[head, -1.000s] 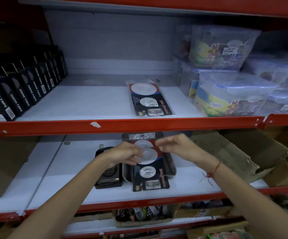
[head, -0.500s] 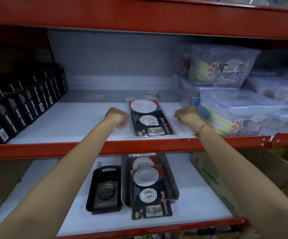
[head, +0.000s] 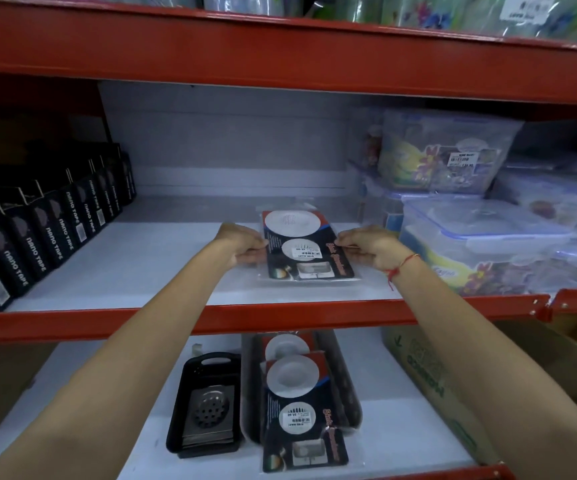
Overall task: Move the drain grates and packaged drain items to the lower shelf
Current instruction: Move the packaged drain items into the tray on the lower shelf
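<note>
A packaged drain item, black card with white round strainers in clear plastic, lies on the white upper shelf. My left hand grips its left edge and my right hand grips its right edge. On the lower shelf a dark tray holds more packaged drain items. Left of it a black tray holds metal drain grates.
Black nano tape boxes line the upper shelf's left side. Clear lidded plastic containers are stacked at its right. A red shelf rail runs across the front. A cardboard box sits right on the lower shelf.
My hands left the lower shelf, rose to the upper shelf, and closed in from both sides onto the package there. The view tilted upward.
</note>
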Action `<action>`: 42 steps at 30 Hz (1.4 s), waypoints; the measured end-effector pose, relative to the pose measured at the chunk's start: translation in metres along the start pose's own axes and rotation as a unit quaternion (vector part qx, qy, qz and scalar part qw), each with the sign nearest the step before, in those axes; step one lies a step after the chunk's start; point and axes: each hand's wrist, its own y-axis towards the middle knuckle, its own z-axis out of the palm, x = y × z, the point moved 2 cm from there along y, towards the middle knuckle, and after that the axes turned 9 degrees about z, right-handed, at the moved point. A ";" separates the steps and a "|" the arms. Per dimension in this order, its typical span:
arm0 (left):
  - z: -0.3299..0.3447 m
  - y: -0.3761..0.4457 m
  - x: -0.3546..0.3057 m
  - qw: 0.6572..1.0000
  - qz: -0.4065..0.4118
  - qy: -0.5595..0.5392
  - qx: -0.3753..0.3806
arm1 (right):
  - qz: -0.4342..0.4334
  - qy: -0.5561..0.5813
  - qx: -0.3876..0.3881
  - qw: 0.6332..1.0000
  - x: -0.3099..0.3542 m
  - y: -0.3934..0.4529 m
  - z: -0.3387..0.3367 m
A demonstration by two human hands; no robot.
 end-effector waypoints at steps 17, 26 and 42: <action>-0.035 -0.155 0.033 0.982 -0.010 -0.077 0.173 | 0.042 -0.013 0.187 0.981 -0.066 -0.161 -0.041; -0.039 -0.231 0.089 0.974 -0.060 -0.069 0.209 | 0.088 -0.040 0.185 0.978 -0.144 -0.221 -0.045; -0.022 -0.210 0.166 0.974 -0.145 -0.038 0.168 | 0.176 -0.020 0.123 0.976 -0.205 -0.172 -0.027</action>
